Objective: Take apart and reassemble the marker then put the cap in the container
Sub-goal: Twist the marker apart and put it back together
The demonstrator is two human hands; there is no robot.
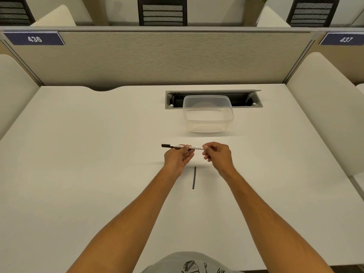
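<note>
The left hand (178, 157) and right hand (217, 154) pinch the marker (182, 146) level above the table (78, 154), a black rod (194, 177) lying just nearer.

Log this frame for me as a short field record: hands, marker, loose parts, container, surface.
left hand: grips marker body mid-length
right hand: fingers pinch the marker's right end
marker: white barrel, horizontal, held above the desk, black end pointing left
loose part: thin black rod lying on the desk between the forearms
container: clear plastic, open, nothing visible inside, beyond the hands
desk: white
</note>
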